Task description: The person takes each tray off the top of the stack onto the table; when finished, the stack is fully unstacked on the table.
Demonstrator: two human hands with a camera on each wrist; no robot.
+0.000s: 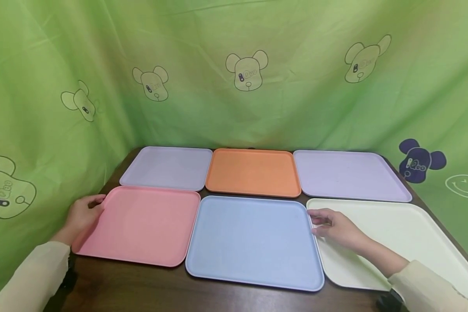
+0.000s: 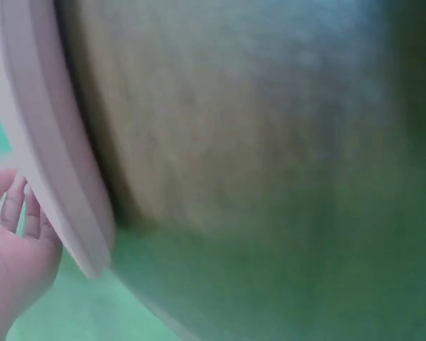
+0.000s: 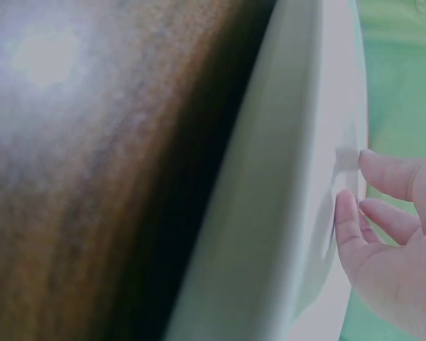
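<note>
My left hand (image 1: pixel 82 214) is at the left edge of a pink tray (image 1: pixel 144 225), its fingertips touching the rim near the far corner. The left wrist view has that hand (image 2: pixel 18 256) with loosely extended fingers, partly hidden behind the tray's pale-looking rim (image 2: pixel 57 142). Over the white tray (image 1: pixel 405 234), my right hand (image 1: pixel 341 229) reaches left and touches the right rim of a light blue tray (image 1: pixel 253 242). Thumb and fingers are slightly bent and spread in the right wrist view, where the hand (image 3: pixel 390 241) is beyond the white tray's edge (image 3: pixel 270 213).
Behind the front row lie a greyish lilac tray (image 1: pixel 167 169), an orange tray (image 1: pixel 253 172) and a lavender tray (image 1: pixel 351 175). All lie flat on a dark brown table (image 1: pixel 140 286). A green curtain (image 1: pixel 203 86) with bear prints encloses the back and sides.
</note>
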